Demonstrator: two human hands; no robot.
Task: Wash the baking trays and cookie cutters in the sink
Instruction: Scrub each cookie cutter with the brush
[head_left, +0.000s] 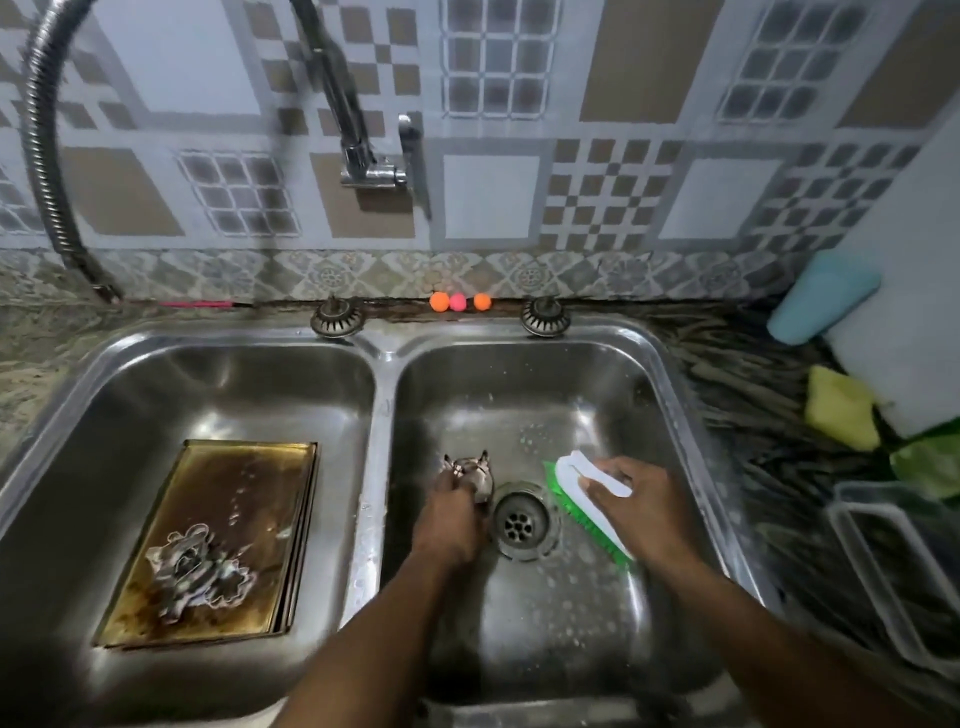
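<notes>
- Stainless steel is most of what I see: a double sink (382, 395) with its two basins side by side.
- In the left basin, stacked baking trays (249, 499) lie flat. They are golden metal, heavily stained dark brown, wet and flecked with foam.
- On the near end of the top tray sits a cluster of soapy cookie cutters (200, 569), thin metal outlines coated in white suds. I cannot tell their shapes.
- In the right basin, the left hand (452, 519) has its fingers curled round a single shiny cutter (470, 467) with small points sticking up, just left of the drain (521, 521).
- The right hand (636, 509) grips a white scrubbing brush (576, 470) just right of the drain, with green bristles showing along the edge facing it.
- Suds dot the right basin's floor.
- A yellow sponge (839, 408) lies on the desk (753, 395) to the right.
</notes>
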